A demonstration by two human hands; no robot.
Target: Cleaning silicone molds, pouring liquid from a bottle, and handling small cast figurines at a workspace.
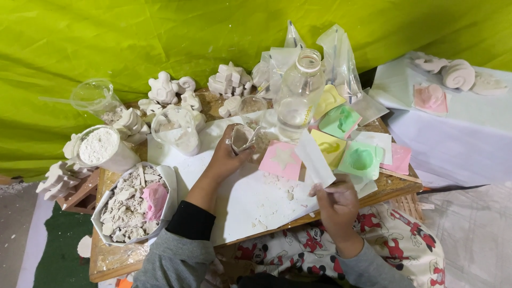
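My left hand grips a small squashed clear plastic cup smeared with white plaster, held over the white paper sheet on the wooden table. My right hand holds a flat white plastic strip that points up and left toward a pink square mould with a star-shaped cavity. White crumbs lie on the paper between my hands. A clear plastic bottle stands just behind the cup.
Green and yellow moulds sit at the right. A cup of white powder, a box of plaster shards and white plaster figures fill the left and back. A second white table with casts stands at the far right.
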